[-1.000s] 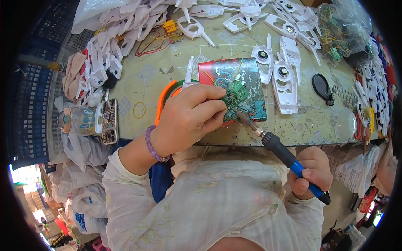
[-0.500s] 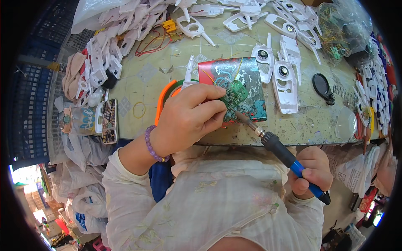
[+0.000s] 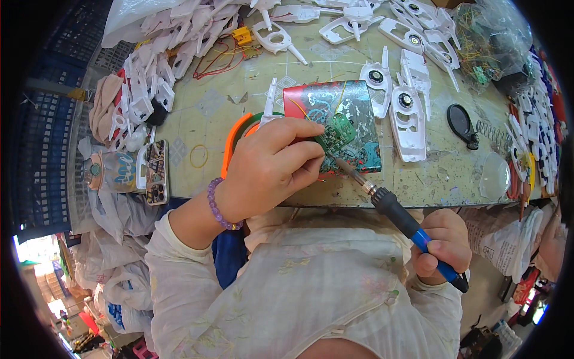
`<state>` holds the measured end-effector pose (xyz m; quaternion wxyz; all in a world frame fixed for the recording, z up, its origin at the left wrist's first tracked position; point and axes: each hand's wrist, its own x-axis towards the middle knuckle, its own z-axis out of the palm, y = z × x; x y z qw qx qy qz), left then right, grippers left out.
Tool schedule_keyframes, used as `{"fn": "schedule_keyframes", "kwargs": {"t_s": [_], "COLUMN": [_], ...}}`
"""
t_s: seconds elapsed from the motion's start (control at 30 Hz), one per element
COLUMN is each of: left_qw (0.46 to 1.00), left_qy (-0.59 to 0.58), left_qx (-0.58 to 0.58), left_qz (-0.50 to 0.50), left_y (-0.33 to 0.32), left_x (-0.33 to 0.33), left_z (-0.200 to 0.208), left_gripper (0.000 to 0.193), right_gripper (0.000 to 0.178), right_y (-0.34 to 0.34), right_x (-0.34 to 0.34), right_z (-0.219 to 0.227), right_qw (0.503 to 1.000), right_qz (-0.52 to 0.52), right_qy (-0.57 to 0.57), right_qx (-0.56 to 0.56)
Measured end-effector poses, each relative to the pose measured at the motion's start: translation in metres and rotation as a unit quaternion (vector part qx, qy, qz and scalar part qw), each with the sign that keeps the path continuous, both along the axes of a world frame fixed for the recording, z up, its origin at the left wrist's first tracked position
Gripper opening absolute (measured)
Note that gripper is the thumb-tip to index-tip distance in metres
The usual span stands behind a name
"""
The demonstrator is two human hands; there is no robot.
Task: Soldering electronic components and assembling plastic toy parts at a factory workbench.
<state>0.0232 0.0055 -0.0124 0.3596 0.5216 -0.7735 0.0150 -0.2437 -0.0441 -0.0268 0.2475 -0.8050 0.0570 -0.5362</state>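
One green circuit board (image 3: 343, 127) lies on the red-and-dark panel (image 3: 356, 96) in the head view, the left hand (image 3: 269, 161) pinched closed at the board's left side, its grip hidden, and the right hand (image 3: 447, 240) wrapped around a soldering iron (image 3: 394, 209) with its tip at the near side. Soldering looks under way, but finished joints are too small to tell; white housings (image 3: 411, 149) lie right of the panel, an orange band (image 3: 232, 142) left, and the left hand covers part of the panel

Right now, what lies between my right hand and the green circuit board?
The soldering iron, slanting from your right hand toward the green circuit board, shows there in the head view.
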Motion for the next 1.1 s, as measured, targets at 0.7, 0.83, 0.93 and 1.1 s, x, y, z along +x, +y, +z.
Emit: {"fn": "schedule_keyframes", "kwargs": {"t_s": [0.7,0.83,0.93,1.1], "left_qw": [1.0,1.0,1.0,0.996], "left_qy": [-0.002,-0.007,0.007,-0.012], "left_qx": [-0.004,-0.001,0.026,0.038], "left_qz": [-0.004,-0.001,-0.012,-0.083], "left_y": [-0.004,-0.001,0.0,-0.008], "left_x": [0.0,0.001,0.004,0.015], "left_z": [-0.002,0.003,0.004,0.004], "left_gripper": [0.019,0.019,0.018,0.017], "right_gripper": [0.03,0.031,0.04,0.023], "right_y": [-0.002,0.0,0.002,-0.022], "right_x": [-0.002,-0.009,-0.016,-0.002], "right_z": [-0.006,-0.01,-0.019,-0.008], "right_qw": [1.0,0.996,0.969,0.83], "right_qz": [-0.005,-0.061,-0.126,-0.035], "right_qy": [-0.023,-0.064,-0.129,-0.303], "right_qx": [-0.013,0.007,0.168,0.468]}}
